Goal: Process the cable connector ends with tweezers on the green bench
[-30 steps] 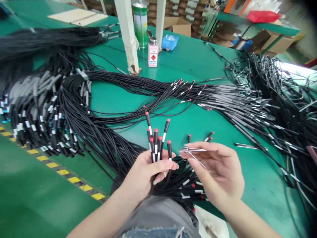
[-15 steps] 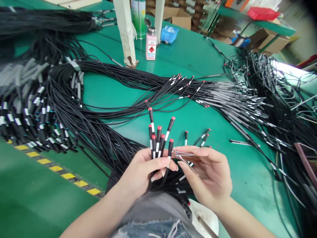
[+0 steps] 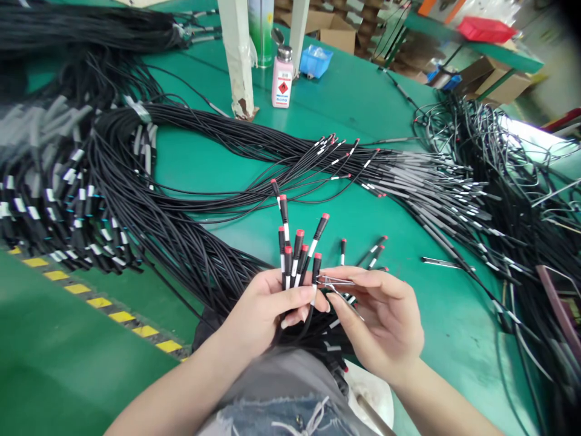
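Green table (image 3: pixel 399 224) is stretching across the frame. At lower centre, my left hand (image 3: pixel 267 300) is clamping red-tipped cables (image 3: pixel 298 249); just right, my right hand (image 3: pixel 388 312) is pinching a thin metal tool (image 3: pixel 338 281). I'm judging a light, steady touch best beside the cable nearest its tip.

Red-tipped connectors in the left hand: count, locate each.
8 connectors: two highest, left; four clustered below; one leaning right; one nearest the right hand. Others may be hidden.

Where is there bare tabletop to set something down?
Bare tabletop shows right of the pink bottle, between the blue tray and long cable bundle, and between the right hand, slim metal tool and right-side cable tangle. Crowded: that tangle and the left-side cable heap.
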The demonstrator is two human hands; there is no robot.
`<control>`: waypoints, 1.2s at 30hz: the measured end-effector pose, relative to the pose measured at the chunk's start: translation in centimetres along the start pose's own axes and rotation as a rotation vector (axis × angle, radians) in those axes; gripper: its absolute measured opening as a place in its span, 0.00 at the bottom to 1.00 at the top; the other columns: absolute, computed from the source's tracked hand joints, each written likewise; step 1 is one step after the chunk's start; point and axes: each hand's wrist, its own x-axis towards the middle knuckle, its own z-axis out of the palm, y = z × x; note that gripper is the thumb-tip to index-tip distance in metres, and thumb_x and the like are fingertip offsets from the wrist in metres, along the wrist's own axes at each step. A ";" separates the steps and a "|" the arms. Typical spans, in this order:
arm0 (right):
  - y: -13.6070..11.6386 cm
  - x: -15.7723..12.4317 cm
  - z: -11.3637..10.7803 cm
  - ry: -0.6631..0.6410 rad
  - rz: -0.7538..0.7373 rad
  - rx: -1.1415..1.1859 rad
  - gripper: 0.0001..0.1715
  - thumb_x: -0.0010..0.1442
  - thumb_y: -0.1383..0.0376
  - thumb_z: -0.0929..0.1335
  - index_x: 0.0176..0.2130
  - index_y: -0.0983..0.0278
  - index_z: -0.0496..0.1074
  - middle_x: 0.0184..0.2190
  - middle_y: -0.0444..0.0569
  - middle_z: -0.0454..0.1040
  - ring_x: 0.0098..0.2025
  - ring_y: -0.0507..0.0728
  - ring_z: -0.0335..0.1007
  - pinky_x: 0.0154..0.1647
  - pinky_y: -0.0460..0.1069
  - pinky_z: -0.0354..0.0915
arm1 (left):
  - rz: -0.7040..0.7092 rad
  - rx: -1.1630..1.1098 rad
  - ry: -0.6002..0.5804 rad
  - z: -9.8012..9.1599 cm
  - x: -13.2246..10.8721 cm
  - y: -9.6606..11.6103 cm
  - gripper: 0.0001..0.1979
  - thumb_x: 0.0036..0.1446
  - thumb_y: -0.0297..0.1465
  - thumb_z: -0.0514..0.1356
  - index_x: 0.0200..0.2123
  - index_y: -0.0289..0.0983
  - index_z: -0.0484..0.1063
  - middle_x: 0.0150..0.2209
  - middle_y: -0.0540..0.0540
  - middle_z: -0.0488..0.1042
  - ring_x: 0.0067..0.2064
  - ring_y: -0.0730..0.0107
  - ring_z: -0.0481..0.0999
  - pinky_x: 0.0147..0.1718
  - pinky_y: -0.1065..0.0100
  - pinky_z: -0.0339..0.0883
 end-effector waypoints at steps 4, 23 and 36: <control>0.2 -0.1 -0.2 -0.013 -0.035 -0.080 0.31 0.56 0.83 0.67 0.54 0.61 0.62 0.47 0.54 0.75 0.50 0.56 0.76 0.45 0.50 0.79 | -0.003 0.028 0.016 0.1 -0.1 0.1 0.08 0.44 0.29 0.71 0.24 0.32 0.77 0.21 0.46 0.75 0.20 0.79 0.62 0.17 0.76 0.48; 0.0 0.1 -0.1 0.026 -0.020 -0.001 0.32 0.56 0.84 0.67 0.54 0.60 0.62 0.47 0.50 0.77 0.49 0.56 0.77 0.47 0.52 0.78 | -0.026 -0.003 0.063 -0.1 -0.1 -0.1 0.10 0.45 0.30 0.72 0.31 0.33 0.77 0.23 0.47 0.75 0.20 0.82 0.61 0.18 0.76 0.46; 0.2 -0.5 0.0 0.007 -0.045 -0.156 0.31 0.54 0.82 0.70 0.53 0.61 0.65 0.47 0.55 0.78 0.48 0.57 0.78 0.47 0.52 0.79 | -0.022 -0.016 0.106 0.4 0.0 -0.1 0.14 0.40 0.31 0.74 0.26 0.34 0.73 0.20 0.53 0.67 0.20 0.83 0.58 0.17 0.77 0.46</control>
